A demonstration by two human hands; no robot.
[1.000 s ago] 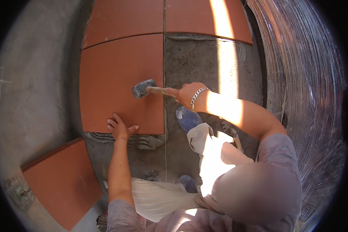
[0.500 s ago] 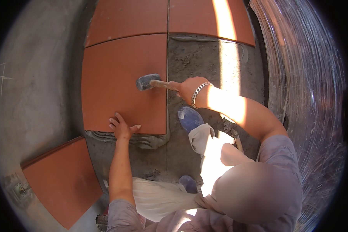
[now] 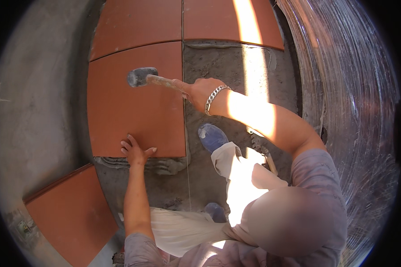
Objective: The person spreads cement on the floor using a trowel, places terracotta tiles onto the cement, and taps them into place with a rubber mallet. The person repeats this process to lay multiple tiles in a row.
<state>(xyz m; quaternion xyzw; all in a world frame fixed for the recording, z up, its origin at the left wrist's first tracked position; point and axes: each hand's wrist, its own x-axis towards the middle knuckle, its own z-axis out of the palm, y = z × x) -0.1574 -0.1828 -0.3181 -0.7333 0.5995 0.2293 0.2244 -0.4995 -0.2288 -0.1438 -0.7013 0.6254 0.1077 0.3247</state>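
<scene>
My right hand is closed around the handle of a rubber mallet. The mallet's dark head is over the far middle part of a large terracotta floor tile; whether it touches the surface I cannot tell. At the tile's near edge my left hand lies with fingers spread on the surface, holding nothing. Grey mortar with trowel ridges shows just under that near edge. A thin string line runs along the tile's right side toward me.
Two laid tiles adjoin at the far side. A stack of tiles leans near left by the grey wall. Right of the tile is rough mortar bed. Plastic-wrapped material stands along the right. A trowel-like tool lies beside my leg.
The mallet and my right hand have moved left and slightly away across the tile. My left hand stays at the near edge. The whole view has shifted a little.
</scene>
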